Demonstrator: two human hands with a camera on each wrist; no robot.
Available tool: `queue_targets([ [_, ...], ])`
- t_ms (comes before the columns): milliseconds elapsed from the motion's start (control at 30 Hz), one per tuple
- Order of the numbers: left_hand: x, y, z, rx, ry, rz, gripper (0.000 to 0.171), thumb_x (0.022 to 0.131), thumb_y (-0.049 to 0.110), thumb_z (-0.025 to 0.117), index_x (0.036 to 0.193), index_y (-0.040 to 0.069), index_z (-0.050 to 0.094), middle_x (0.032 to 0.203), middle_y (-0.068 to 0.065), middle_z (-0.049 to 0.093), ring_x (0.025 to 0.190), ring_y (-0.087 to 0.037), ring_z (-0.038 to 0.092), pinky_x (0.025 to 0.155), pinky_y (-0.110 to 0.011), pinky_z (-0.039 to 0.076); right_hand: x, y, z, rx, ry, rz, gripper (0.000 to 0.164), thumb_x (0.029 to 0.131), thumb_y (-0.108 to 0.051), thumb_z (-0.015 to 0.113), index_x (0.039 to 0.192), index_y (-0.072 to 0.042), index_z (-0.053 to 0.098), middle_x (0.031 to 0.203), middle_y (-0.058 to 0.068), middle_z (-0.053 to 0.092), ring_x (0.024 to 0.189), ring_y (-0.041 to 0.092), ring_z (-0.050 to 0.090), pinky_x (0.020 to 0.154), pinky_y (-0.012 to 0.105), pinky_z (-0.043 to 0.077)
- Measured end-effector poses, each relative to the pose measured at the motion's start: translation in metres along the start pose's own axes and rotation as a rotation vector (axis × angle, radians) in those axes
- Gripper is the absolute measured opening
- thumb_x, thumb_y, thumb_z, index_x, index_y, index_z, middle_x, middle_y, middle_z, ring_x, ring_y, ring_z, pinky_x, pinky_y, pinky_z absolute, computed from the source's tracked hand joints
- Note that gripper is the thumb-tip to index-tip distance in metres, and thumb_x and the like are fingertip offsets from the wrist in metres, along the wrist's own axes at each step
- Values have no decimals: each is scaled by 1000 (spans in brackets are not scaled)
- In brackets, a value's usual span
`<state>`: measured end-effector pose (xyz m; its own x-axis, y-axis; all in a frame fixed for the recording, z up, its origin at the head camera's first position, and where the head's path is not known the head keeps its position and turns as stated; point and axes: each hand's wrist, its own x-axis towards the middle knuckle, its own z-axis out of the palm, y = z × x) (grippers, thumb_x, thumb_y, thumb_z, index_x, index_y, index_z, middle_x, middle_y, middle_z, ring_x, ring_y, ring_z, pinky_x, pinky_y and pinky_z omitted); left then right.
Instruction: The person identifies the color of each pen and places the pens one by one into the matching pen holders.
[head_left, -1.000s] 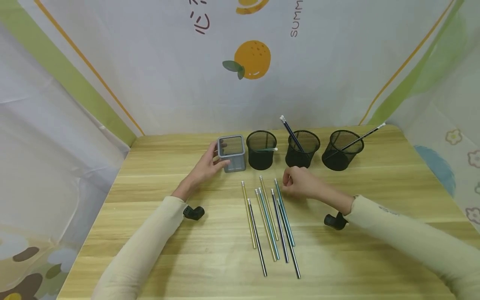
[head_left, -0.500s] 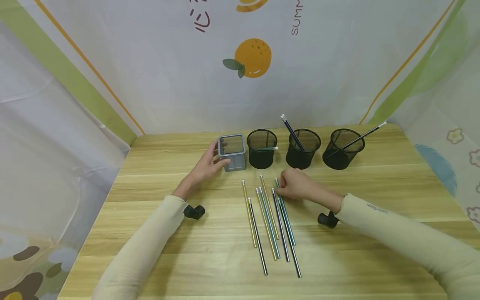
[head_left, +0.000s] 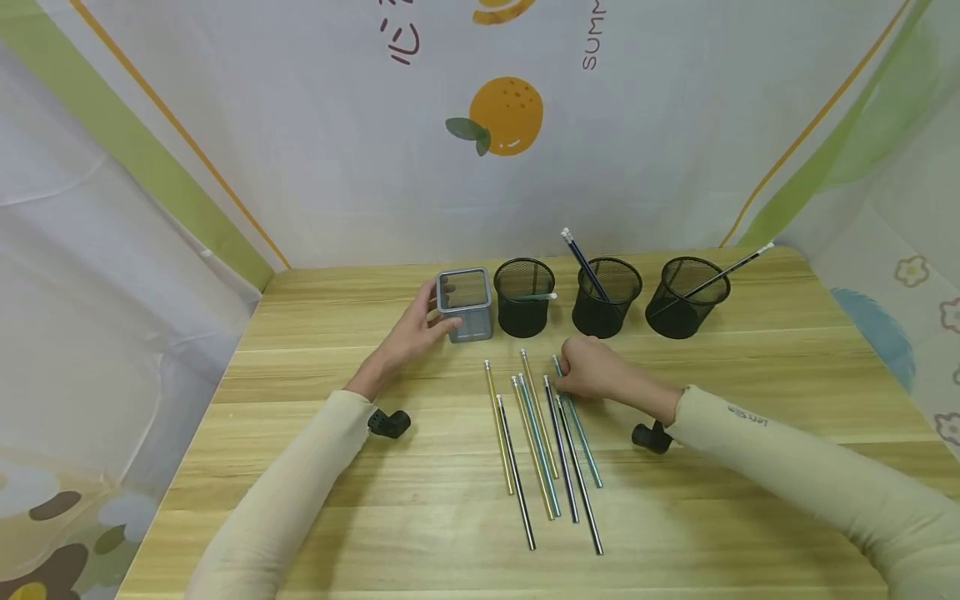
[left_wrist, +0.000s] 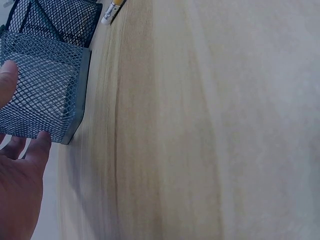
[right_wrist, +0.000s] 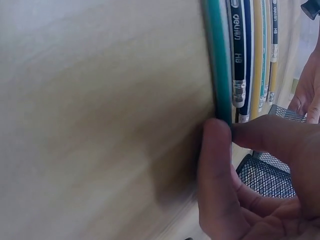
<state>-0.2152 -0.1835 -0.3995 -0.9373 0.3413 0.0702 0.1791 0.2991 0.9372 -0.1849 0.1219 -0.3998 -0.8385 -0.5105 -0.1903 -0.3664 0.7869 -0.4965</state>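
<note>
My left hand [head_left: 408, 335] holds a grey square mesh pencil cup [head_left: 471, 323] at the back of the table, thumb on the near side and fingers around the left side. Nothing shows inside that cup. My right hand [head_left: 596, 368] pinches a green pencil [right_wrist: 217, 55] near its eraser end, between thumb and index finger, and covers part of it. The pencil lies on the table at the right side of a loose group: yellow pencils [head_left: 498, 433], another green pencil [head_left: 537, 450], a dark blue pencil [head_left: 561, 454] and black pencils [head_left: 516, 475], erasers pointing away from me.
To the right of the grey cup stand three round black mesh cups in a row. The left one [head_left: 522, 318] holds a green pencil, the middle one [head_left: 600, 318] dark blue pencils, the right one [head_left: 672, 319] a black pencil. A printed cloth [head_left: 360, 167] hangs behind the wooden table [head_left: 420, 517].
My right hand has moved left onto the green pencil and taken hold of it. The pencil's near end has swung right, away from the black pencil. My left hand stays on the cup.
</note>
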Motion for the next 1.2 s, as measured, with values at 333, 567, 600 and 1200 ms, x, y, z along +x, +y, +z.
queue_targets([
  [333,7,-22,-2,9,13,12,75,100,5,65,159,6,20,158,-21,30,146,-38,27,117,-46,32,0,2,1,16,-6,6,51,88,-11,73,47,-16,44,39,-6,50,36,9,50,53,26,50],
  [567,8,-22,-1,25,19,11,73,100,4,65,158,3,21,157,-20,32,145,-38,29,116,-45,35,-1,4,1,29,-13,-10,47,85,-6,72,47,-15,43,39,-5,50,36,10,54,55,26,49],
  [600,9,-22,-1,27,20,8,73,100,4,65,158,3,22,157,-20,32,145,-38,30,116,-44,35,-1,5,1,29,-14,-10,47,84,-6,72,48,-15,44,39,-5,50,37,10,54,56,25,49],
  [1200,8,-23,0,20,26,10,73,99,3,67,157,3,23,156,-20,33,144,-37,32,115,-43,36,-18,11,-17,104,-35,-11,15,83,-1,68,73,-6,58,55,0,59,44,13,58,46,23,47],
])
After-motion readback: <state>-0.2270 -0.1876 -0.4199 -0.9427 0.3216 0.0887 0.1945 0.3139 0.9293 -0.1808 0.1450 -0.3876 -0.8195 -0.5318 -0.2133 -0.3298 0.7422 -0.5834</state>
